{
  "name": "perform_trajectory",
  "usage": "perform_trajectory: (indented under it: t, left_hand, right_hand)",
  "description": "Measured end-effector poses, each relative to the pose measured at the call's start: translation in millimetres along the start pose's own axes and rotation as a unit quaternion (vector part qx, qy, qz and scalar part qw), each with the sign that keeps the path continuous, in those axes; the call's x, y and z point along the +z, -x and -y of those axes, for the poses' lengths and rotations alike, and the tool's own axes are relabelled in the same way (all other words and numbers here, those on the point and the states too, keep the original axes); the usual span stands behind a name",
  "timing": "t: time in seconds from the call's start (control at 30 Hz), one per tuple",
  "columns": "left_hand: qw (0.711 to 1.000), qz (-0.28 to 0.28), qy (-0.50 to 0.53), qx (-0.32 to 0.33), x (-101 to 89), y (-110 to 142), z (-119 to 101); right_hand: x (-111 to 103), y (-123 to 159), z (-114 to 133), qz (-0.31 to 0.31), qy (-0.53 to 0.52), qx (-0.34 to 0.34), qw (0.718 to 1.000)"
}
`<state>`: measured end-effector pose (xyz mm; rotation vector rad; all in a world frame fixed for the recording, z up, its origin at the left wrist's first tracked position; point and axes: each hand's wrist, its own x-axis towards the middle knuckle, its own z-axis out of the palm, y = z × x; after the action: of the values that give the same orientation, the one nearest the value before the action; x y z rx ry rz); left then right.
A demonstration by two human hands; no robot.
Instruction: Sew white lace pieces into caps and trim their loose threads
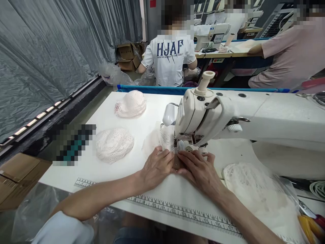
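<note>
White lace fabric lies under the needle end of a white sewing machine, with a sheer part spread to its left. My left hand is closed at the near edge of the lace, fingers bent and thumb tucked close; what lies under its fingertips is mostly hidden. Just right of it, my right hand rests with fingers extended on the machine bed, fingertips close to the presser foot. A small brownish plate shows between the two hands. Both hands stay very near the needle area.
Two bundled lace pieces, one pinkish and one white, lie on the left of the white table. More lace lies at right, near yellow-handled scissors. A ruler strip runs along the front. Co-workers sit beyond.
</note>
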<state>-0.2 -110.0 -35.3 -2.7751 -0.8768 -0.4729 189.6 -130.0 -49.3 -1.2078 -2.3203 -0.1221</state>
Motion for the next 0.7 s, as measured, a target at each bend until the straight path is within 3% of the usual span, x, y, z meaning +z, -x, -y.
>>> perform_trajectory:
  t: [0.4, 0.53, 0.63, 0.7]
  left_hand:
    - [0.999, 0.020, -0.035, -0.023, 5.6, -4.2, 8.0]
    - [0.998, 0.033, 0.043, -0.023, -7.4, 4.1, 7.0]
    - [0.991, 0.023, 0.125, -0.030, -22.7, 22.4, 20.4]
    - [0.992, 0.026, 0.116, -0.045, -33.5, 39.5, 30.6]
  right_hand:
    - [4.0, 0.9, -1.1, 0.002, -0.029, 0.013, 1.000]
    - [2.8, 0.2, -4.1, -0.001, -0.027, 0.012, 1.000]
    - [-2.3, -0.5, -1.9, -0.013, -0.024, 0.002, 1.000]
    - [-5.8, 1.2, 8.0, -0.005, -0.029, -0.027, 0.999]
